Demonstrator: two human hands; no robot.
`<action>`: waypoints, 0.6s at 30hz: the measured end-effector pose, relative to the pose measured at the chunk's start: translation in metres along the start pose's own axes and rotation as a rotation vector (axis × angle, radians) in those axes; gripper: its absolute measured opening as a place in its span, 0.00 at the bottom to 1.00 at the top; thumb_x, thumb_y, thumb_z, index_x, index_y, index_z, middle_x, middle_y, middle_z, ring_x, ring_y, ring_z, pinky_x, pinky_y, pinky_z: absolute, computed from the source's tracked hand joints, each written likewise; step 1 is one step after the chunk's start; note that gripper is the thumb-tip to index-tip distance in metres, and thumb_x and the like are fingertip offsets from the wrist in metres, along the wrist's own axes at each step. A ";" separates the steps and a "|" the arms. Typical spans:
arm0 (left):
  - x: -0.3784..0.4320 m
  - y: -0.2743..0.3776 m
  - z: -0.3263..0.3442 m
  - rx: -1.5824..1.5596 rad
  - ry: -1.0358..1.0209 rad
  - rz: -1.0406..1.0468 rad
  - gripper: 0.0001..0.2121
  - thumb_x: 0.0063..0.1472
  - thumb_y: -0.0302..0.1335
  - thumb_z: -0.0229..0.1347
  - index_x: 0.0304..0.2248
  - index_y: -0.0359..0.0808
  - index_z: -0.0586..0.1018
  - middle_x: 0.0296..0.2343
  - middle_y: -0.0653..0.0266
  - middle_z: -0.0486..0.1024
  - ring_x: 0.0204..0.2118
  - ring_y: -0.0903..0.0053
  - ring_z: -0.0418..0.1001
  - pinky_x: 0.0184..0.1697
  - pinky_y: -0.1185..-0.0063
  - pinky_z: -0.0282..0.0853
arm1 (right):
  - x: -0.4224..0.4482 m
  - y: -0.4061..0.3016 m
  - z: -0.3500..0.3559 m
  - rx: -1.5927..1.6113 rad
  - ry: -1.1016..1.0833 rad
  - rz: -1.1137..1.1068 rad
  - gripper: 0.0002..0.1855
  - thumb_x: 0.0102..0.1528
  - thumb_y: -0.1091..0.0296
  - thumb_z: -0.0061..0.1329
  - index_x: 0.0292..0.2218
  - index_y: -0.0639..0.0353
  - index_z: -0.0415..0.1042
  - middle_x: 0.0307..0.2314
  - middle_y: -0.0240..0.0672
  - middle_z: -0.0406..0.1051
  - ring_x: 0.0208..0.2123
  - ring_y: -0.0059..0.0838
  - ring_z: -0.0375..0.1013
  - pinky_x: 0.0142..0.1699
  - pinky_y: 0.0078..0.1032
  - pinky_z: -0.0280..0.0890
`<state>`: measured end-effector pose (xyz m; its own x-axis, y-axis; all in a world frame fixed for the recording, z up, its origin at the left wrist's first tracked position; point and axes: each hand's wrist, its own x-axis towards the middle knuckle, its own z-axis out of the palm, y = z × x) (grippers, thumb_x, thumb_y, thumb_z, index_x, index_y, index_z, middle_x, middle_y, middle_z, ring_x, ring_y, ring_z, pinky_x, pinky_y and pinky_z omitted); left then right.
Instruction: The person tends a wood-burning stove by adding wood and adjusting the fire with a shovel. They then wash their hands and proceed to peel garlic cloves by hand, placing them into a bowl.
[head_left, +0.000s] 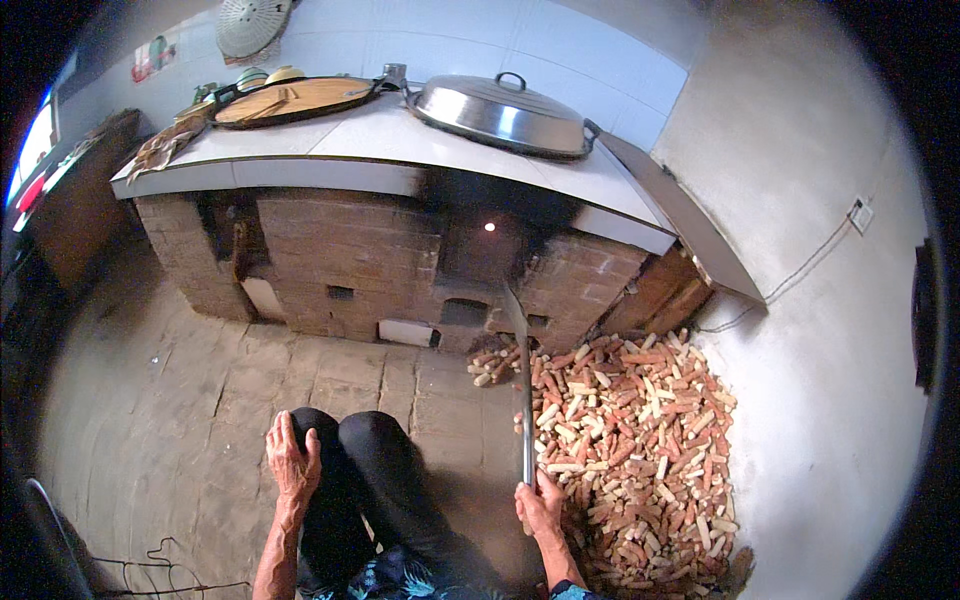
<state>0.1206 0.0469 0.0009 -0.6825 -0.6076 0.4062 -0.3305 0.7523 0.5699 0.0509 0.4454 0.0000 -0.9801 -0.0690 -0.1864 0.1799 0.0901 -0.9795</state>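
Note:
My right hand (539, 504) is closed around the lower end of a long metal-handled shovel (527, 405). The shovel's flat blade points up towards the brick stove (360, 247), near its sooty fire opening (480, 240), where a small bright glow shows. Whether the blade touches the stove I cannot tell. My left hand (293, 457) rests on my left knee, thumb apart from the fingers, holding nothing. A large heap of corn cobs (637, 450) lies on the floor beside and partly behind the shovel's handle.
On the tiled stove top (360, 139) stand a wok with a domed metal lid (502, 112) and another wide pan with a wooden cover (292, 101). A cloth (166, 146) hangs at the left corner. A wire rack (169, 574) is at lower left; a wall (810, 375) bounds the right.

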 end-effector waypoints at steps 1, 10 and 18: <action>0.001 -0.003 0.001 0.013 0.002 0.004 0.27 0.58 0.34 0.53 0.52 0.24 0.64 0.49 0.40 0.65 0.52 0.49 0.62 0.57 0.63 0.55 | -0.008 0.002 -0.008 -0.011 0.047 0.011 0.05 0.54 0.73 0.46 0.34 0.61 0.67 0.16 0.26 0.66 0.12 0.14 0.63 0.15 0.16 0.57; 0.002 -0.007 0.002 0.013 -0.082 0.021 0.29 0.56 0.35 0.54 0.52 0.25 0.63 0.51 0.41 0.62 0.54 0.50 0.60 0.57 0.63 0.56 | -0.021 0.030 -0.108 0.039 0.670 -0.039 0.14 0.46 0.79 0.46 0.38 0.66 0.69 0.14 0.27 0.63 0.11 0.18 0.61 0.14 0.19 0.56; 0.038 0.011 -0.002 0.098 -0.320 0.061 0.27 0.53 0.38 0.58 0.47 0.28 0.70 0.46 0.48 0.69 0.50 0.54 0.64 0.53 0.64 0.59 | -0.053 -0.010 -0.125 -0.147 0.621 -0.174 0.27 0.53 0.79 0.44 0.55 0.67 0.61 0.17 0.25 0.60 0.12 0.16 0.56 0.17 0.20 0.53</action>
<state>0.0919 0.0312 0.0238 -0.8680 -0.4615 0.1836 -0.3330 0.8150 0.4742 0.0907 0.5728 0.0295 -0.8682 0.4870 0.0948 0.0447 0.2670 -0.9627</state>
